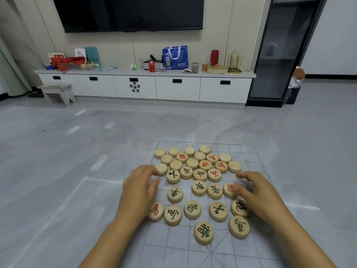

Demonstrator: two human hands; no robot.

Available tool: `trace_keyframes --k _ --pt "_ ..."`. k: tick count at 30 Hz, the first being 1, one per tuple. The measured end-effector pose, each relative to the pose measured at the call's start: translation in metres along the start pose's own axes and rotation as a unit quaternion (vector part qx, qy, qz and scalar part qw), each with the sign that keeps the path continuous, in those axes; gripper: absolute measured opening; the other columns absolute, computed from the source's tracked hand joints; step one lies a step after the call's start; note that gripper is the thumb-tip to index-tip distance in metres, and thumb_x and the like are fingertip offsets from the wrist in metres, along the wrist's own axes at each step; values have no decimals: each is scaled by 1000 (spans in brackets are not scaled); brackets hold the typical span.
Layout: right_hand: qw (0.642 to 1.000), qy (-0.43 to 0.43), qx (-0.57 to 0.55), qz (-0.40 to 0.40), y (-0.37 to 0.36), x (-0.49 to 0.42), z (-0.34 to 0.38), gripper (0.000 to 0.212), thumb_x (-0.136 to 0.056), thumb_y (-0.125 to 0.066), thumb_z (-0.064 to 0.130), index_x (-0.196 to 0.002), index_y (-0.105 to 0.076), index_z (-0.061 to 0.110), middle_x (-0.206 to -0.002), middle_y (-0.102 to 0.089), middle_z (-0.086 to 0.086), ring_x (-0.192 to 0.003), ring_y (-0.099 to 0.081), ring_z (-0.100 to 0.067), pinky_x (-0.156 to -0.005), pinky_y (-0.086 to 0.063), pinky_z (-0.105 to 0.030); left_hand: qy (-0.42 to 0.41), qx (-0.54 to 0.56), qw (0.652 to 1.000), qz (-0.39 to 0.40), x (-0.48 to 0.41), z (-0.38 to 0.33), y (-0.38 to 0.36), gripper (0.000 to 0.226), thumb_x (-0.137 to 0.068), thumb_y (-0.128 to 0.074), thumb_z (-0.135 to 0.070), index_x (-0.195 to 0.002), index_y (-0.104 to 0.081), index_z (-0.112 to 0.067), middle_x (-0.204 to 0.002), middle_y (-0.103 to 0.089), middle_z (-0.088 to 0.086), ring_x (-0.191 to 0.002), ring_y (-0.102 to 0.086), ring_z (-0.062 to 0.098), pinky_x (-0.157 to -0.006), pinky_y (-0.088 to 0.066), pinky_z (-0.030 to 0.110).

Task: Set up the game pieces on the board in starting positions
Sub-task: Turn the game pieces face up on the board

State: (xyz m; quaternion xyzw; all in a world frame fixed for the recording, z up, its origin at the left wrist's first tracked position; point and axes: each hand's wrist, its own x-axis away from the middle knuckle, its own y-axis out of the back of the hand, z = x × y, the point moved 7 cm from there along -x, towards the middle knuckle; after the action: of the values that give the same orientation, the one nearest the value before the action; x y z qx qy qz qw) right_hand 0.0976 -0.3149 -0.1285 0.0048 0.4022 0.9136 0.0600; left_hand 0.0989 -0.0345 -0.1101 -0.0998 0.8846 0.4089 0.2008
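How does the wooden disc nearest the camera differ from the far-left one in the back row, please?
The pale round wooden disc nearest the camera shows a black character; the pale round back-row disc shows a blank top. The nearest disc lies apart from others; the back-row disc sits packed among neighbours. Both lie flat on the gridded board.

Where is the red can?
In the head view, the can stands on the white cabinet at the back, just left of the blue bag, below the TV.
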Motion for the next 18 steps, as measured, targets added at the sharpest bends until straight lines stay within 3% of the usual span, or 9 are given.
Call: trace_keyframes --k 2,4,7,10,12,14,18 --pt "999 26 25 -25 5 -6 2 39 -92 -51 25 -131 -47 23 -145 -38 5 -133 -34 -16 -110 -30 -38 68 -43 997 15 -8 29 2 30 -92 -45 -19 -120 -56 -16 -135 -50 1 -126 -43 21 -99 -33 34" --pt "995 55 79 -8 1 -14 1 45 -95 -44 21 -140 -36 22 -153 -25 7 -141 -21 -15 -115 -21 -36 101 -81 988 84 -9 49 -7 41 -97 -40 -18 -138 -40 -21 -152 -28 -2 -141 -23 16 -110 -22 35" --pt "982 74 173 30 -14 -21 -5 48 -98 -36 22 -145 -24 27 -156 -16 8 -144 -13 -13 -116 -16 -33 74 -105 978 167 -8 46 -24 44 -100 -28 -28 -144 -23 -31 -156 -11 -12 -145 -4 8 -115 -8 41" --pt "980 76 184 -17 -9 -23 -3 45 -95 -44 22 -139 -37 26 -149 -35 5 -138 -30 -17 -110 -25 -34 69 -109 972 194 -7 41 -32 44 -100 -26 -36 -143 -24 -33 -155 -14 -15 -144 -3 6 -115 0 46" --pt "978 75 184 -57 -1 -20 -1 42 -92 -49 23 -134 -45 25 -137 -48 2 -125 -41 -22 -100 -30 -34 60 -131 977 157 -10 36 -27 41 -99 -31 -33 -140 -35 -30 -151 -29 -9 -141 -18 13 -114 -12 42" --pt "977 75 193 -56 1 -18 -5 42 -92 -49 26 -134 -45 26 -127 -50 -2 -116 -42 -23 -92 -30 -32 34 -158 980 114 -11 29 -20 38 -97 -37 -27 -134 -44 -26 -137 -44 -4 -127 -35 19 -104 -29 33" --pt "980 51 187 -45 2 -19 -13 35 -90 -54 26 -125 -55 25 -131 -45 -4 -119 -40 -25 -95 -32 -35 69 -130 981 125 -10 38 -6 34 -96 -41 -24 -128 -53 -23 -125 -48 -1 -116 -37 19 -94 -37 26"
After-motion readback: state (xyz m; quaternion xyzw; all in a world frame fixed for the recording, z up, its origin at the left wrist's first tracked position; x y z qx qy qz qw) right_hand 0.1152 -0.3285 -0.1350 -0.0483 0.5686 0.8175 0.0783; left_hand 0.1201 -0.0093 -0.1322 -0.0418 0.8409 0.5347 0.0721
